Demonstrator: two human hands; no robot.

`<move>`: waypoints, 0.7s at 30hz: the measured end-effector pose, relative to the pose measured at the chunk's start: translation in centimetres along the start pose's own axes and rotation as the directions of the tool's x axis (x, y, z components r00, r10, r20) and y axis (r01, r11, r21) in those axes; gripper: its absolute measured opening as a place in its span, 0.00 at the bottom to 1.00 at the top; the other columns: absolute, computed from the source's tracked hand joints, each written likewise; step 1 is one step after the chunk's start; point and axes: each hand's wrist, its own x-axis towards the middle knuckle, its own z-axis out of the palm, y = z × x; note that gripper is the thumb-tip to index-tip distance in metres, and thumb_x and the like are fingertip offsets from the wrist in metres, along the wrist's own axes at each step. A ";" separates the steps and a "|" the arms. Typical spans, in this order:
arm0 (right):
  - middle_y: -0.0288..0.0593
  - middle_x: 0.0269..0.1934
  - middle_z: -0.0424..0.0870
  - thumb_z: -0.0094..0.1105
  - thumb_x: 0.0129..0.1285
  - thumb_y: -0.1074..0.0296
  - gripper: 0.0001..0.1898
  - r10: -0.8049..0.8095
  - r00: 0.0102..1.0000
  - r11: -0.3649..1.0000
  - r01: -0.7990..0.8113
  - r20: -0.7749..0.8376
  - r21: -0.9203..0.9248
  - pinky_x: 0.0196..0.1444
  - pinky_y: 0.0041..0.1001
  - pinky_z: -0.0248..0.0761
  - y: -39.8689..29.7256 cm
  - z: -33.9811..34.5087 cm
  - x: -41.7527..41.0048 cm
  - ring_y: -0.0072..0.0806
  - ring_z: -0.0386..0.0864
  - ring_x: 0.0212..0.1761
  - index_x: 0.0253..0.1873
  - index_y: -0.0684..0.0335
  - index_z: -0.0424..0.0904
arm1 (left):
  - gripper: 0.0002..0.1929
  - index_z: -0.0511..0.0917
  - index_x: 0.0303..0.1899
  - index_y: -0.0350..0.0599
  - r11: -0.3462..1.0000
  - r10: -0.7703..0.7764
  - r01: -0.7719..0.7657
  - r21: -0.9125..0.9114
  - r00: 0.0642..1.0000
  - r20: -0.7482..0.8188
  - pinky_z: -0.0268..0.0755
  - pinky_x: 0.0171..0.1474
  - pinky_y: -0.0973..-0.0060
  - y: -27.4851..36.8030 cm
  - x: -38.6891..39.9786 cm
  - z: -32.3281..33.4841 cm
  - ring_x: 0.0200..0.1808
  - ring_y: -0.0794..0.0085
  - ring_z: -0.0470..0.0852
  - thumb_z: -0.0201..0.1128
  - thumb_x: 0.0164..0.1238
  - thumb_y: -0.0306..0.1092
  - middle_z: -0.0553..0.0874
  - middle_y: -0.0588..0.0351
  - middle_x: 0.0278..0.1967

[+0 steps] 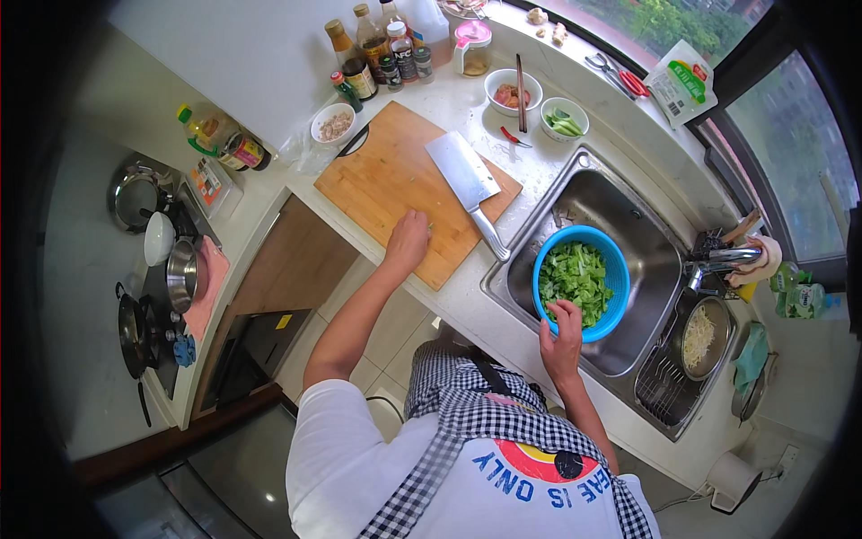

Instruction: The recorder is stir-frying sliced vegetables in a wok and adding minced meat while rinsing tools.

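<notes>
My left hand (408, 240) rests with curled fingers on a wooden cutting board (377, 175). A tiny green scrap shows beside its fingertips; whether they pinch anything is hidden. To its right a cleaver (462, 168) lies flat on the board, its metal handle (490, 234) reaching past the board's edge towards the sink. My right hand (563, 340) is over the near rim of a blue plastic basket (621, 283), thumb and fingers apart, with nothing seen in it. Chopped leafy greens (576, 279) fill much of the basket, which sits in the left part of a steel sink (650, 249).
Behind the board stand sauce bottles (357, 67) and a bowl of minced food (334, 125). Bowls of meat (505, 94) with chopsticks (521, 94) and of green slices (564, 122) flank a red chilli (513, 137). Bean sprouts (700, 337) fill a pan beyond the faucet (727, 259).
</notes>
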 end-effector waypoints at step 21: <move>0.54 0.51 0.74 0.60 0.56 0.79 0.15 0.172 0.972 0.981 -0.185 -0.162 -0.066 0.55 0.37 0.71 4.1 -6.0 -5.3 0.47 0.75 0.53 0.50 0.68 0.77 | 0.20 0.78 0.50 0.43 0.864 0.469 -0.469 -0.181 0.882 -0.047 0.75 0.43 0.59 23.7 -1.9 17.7 0.44 0.51 0.80 0.58 0.53 0.19 0.79 0.45 0.45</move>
